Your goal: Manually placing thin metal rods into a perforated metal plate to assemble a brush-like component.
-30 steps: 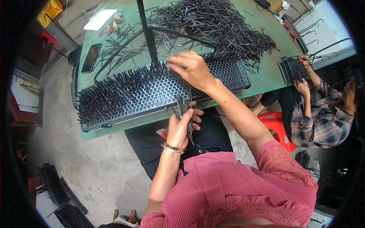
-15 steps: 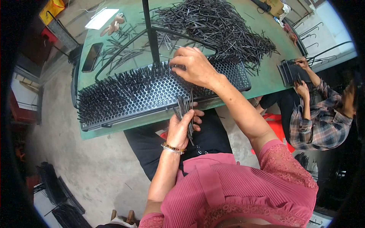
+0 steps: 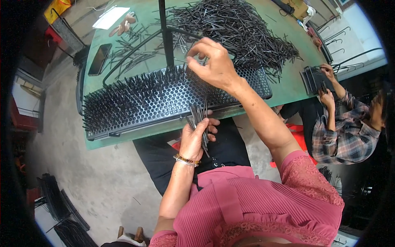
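Observation:
In my left hand is a bundle of thin dark rods, held in front of a perforated rack. The rack is a long black tray with rows of round holes. Many short black rods stand upright in its left part and along its far edge. Over the rack's far edge, just right of the upright black post, hovers my right hand. Its fingers are curled and parted from the thumb, and nothing shows between them.
A big heap of loose black rods covers the far side of the green table. A phone, scattered rods and white paper lie at the left. At the right, another person in a plaid shirt handles a smaller dark rack.
My right hand has lifted slightly up and right, away from the standing rods, and its fingers have parted. My left hand keeps its bundle in nearly the same place.

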### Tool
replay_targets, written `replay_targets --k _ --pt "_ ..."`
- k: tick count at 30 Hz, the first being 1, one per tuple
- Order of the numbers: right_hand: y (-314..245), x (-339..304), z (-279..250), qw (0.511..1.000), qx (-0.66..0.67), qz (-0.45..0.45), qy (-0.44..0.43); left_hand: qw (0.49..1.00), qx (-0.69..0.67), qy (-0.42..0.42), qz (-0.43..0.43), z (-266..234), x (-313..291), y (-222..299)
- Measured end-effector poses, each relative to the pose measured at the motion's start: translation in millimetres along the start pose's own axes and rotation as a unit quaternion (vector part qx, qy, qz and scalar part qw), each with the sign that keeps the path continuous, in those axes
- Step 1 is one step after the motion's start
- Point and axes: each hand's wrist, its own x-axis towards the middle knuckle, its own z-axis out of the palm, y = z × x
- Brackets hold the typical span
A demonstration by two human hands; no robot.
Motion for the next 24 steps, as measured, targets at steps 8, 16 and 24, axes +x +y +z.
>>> replay_targets --k 8,16,24 --pt "-4 0 -39 0.973 0.151 0.174 0.016 0.997 -0.075 -0.011 0.003 8 -1 4" --pt "8 -14 -20 0.979 0.121 0.158 0.042 0.998 -0.067 0.001 -0.007 8 4 4" --pt "5 -14 -17 0.984 0.084 0.153 0.047 0.996 -0.081 -0.022 -0.032 4 2 1"
